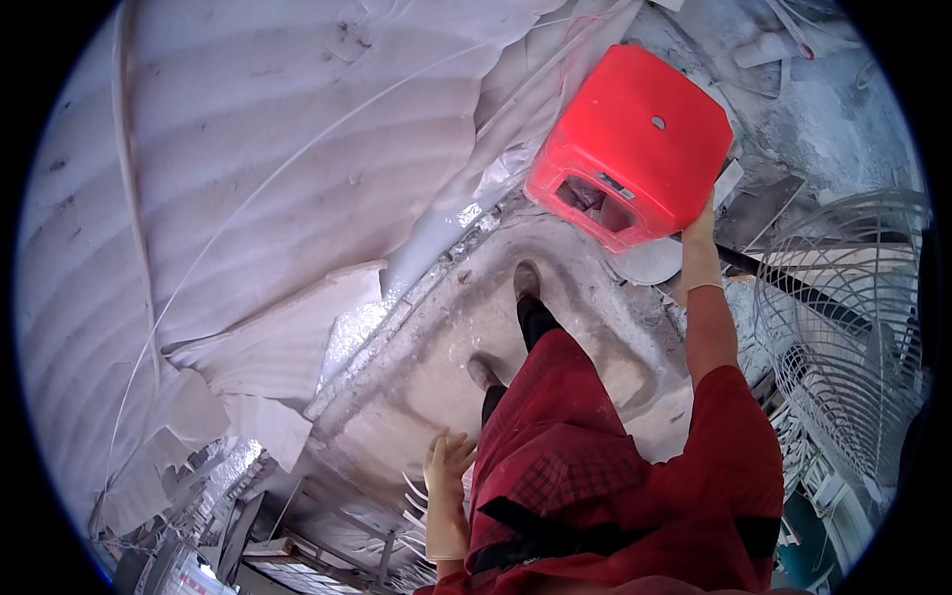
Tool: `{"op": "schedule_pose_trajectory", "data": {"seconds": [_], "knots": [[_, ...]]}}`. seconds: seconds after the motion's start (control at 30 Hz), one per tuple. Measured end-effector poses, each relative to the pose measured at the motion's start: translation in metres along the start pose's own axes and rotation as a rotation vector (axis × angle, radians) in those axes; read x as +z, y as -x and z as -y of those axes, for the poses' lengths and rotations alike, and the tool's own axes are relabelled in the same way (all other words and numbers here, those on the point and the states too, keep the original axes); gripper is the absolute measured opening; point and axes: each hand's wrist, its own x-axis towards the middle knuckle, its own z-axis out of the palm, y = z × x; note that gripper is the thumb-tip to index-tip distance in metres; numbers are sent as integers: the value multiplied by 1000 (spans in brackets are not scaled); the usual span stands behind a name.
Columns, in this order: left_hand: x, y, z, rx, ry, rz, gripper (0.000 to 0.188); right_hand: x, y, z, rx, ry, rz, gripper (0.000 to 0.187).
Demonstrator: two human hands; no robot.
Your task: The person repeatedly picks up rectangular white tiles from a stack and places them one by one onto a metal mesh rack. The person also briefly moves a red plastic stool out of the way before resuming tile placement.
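A red plastic stool (654, 129) is tipped at the upper right, its square seat with a small hole facing me and a cut-out showing in one side. My right hand (700, 226), in a pale yellow rubber glove, grips the stool by its near right corner; most of its fingers are hidden behind the plastic. My left hand (448, 471), in a matching glove, hangs at my left side beside my red apron (555, 416). Its fingers are loosely bent and apart, and nothing is in it.
A wire fan guard (843, 327) stands at the right, with a black bar (783, 283) running behind it. Large pale corrugated sheets (297, 149) cover the left side. A low ledge (397, 312) borders the dusty floor (436, 372) under my feet. Slatted racks (337, 555) stand at the lower left.
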Motion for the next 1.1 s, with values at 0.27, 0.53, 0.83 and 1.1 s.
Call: {"op": "schedule_pose_trajectory", "data": {"seconds": [0.27, 0.53, 0.83, 1.1], "knots": [[-20, 9, 3, 35, -7, -11, 52, 110, 74, -33, -163, -76, -32, 59], [-97, 0, 49, 115, 206, 72, 57, 142, 219, -87, -22, -171, 171, 67], [-318, -51, 158, 14, 544, -134, 50, 164, 524, -114, 81, 190, 349, 77], [-493, -7, 267, 213, 829, -428, 49, 235, 793, -201, 171, 425, 911, 73]]}}
